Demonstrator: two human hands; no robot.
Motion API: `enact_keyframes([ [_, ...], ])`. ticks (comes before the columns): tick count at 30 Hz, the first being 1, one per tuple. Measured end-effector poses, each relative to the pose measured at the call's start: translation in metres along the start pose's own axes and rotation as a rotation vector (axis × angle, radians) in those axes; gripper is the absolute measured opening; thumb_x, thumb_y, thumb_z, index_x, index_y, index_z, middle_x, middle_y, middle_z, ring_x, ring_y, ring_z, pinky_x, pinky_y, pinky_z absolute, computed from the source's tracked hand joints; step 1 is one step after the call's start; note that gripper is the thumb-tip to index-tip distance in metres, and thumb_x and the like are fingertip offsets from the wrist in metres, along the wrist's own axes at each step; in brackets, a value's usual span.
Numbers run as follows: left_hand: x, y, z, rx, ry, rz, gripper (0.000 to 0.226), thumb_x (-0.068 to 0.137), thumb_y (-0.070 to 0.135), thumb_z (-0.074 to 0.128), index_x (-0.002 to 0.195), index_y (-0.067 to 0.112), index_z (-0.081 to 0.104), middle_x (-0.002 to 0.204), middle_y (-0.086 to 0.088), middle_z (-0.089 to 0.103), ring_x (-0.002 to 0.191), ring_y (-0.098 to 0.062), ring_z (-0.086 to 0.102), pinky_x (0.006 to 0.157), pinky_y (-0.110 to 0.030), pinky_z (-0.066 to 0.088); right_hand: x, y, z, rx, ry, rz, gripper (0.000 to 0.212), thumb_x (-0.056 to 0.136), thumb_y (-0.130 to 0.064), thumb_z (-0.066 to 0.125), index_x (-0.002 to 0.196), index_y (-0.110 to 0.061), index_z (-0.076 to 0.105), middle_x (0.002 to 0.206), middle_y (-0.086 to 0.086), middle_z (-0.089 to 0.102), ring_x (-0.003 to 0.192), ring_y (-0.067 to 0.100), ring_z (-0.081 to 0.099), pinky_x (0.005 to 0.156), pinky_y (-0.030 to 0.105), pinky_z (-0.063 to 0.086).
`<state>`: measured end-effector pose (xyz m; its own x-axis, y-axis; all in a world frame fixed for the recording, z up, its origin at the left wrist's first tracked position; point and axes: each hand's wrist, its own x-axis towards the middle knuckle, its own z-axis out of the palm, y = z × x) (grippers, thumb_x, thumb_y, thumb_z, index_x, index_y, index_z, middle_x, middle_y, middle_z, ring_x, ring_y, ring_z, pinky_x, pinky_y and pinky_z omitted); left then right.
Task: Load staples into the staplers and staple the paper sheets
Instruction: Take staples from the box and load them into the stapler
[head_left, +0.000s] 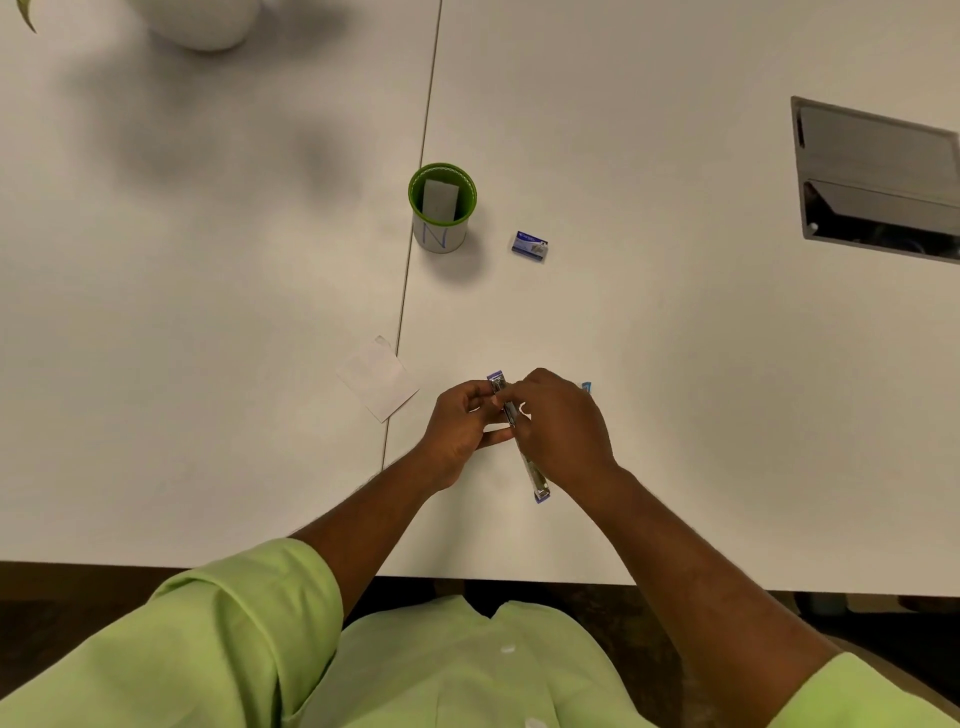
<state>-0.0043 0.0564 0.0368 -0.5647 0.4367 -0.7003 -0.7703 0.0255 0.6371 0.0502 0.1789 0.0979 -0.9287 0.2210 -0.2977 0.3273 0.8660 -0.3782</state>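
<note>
We count two hands: the left hand (457, 431) and the right hand (561, 426), both on one purple stapler (519, 441) swung open between them. Just beyond the right hand we see one sliver of a blue thing (586, 387), too hidden to name. Left of the left hand lies one small stack of paper sheets (378, 378). Farther ahead of the hands stand one green cup (442, 208) and one staple box (529, 245). One table (675, 338) carries them.
</note>
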Motion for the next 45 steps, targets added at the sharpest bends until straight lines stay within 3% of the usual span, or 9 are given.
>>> enact_keyframes([
  [9,-0.001,-0.005,0.001,0.04,-0.004,-0.021,0.026,0.098,0.003,0.06,0.123,-0.001,0.064,0.109,-0.017,0.072,0.092,-0.022,0.072,0.073,-0.032,0.063,0.008,-0.007,0.0,-0.207,-0.097,-0.053,0.023,0.08,-0.006,0.073,0.101,-0.015,0.067,0.099,0.004,0.062,0.086,0.023,0.062,0.065,0.028,0.038],
  [14,0.0,-0.006,0.001,0.06,-0.005,-0.028,0.024,0.099,0.001,0.057,0.122,-0.002,0.064,0.104,-0.015,0.072,0.085,-0.02,0.072,0.073,-0.034,0.064,0.011,-0.004,-0.002,-0.251,-0.136,-0.024,0.022,0.08,-0.011,0.076,0.099,-0.014,0.066,0.098,0.004,0.062,0.086,0.022,0.063,0.068,0.03,0.046],
  [19,0.001,-0.007,0.006,0.069,-0.021,-0.03,0.024,0.099,0.0,0.057,0.122,-0.002,0.064,0.104,-0.015,0.073,0.087,-0.021,0.073,0.071,-0.033,0.064,0.017,-0.004,-0.006,-0.346,-0.201,-0.008,0.016,0.08,-0.009,0.075,0.093,-0.013,0.066,0.094,0.006,0.065,0.084,0.024,0.066,0.066,0.029,0.039],
  [25,0.003,-0.007,0.006,0.085,-0.026,-0.031,0.023,0.099,0.0,0.057,0.12,-0.002,0.065,0.103,-0.016,0.073,0.087,-0.022,0.072,0.071,-0.032,0.063,0.021,-0.005,-0.008,-0.404,-0.264,-0.001,0.011,0.087,-0.008,0.069,0.097,-0.01,0.066,0.1,0.008,0.068,0.092,0.025,0.068,0.072,0.031,0.045],
  [34,0.007,-0.006,0.002,0.08,-0.031,-0.022,0.017,0.1,0.001,0.056,0.104,0.009,0.071,0.09,-0.004,0.078,0.082,-0.016,0.076,0.069,-0.031,0.062,0.015,0.009,-0.013,-0.043,-0.141,0.093,0.014,0.085,-0.008,0.068,0.093,-0.017,0.074,0.089,0.003,0.074,0.086,0.021,0.067,0.079,0.033,0.055],
  [38,0.007,-0.005,0.002,0.06,-0.029,-0.019,0.02,0.101,0.002,0.054,0.116,0.002,0.069,0.103,-0.008,0.076,0.088,-0.019,0.076,0.072,-0.033,0.062,0.013,0.018,-0.011,0.168,-0.064,0.196,0.012,0.08,-0.008,0.072,0.081,-0.019,0.077,0.078,-0.005,0.074,0.077,0.014,0.068,0.074,0.03,0.055],
  [45,0.005,-0.004,0.0,0.054,-0.031,-0.017,0.022,0.103,0.004,0.053,0.118,0.004,0.069,0.105,-0.008,0.076,0.089,-0.018,0.075,0.073,-0.032,0.062,0.007,0.018,0.002,0.301,0.022,0.305,0.007,0.075,-0.022,0.079,0.076,-0.025,0.073,0.065,-0.013,0.068,0.064,0.003,0.065,0.065,0.022,0.051],
])
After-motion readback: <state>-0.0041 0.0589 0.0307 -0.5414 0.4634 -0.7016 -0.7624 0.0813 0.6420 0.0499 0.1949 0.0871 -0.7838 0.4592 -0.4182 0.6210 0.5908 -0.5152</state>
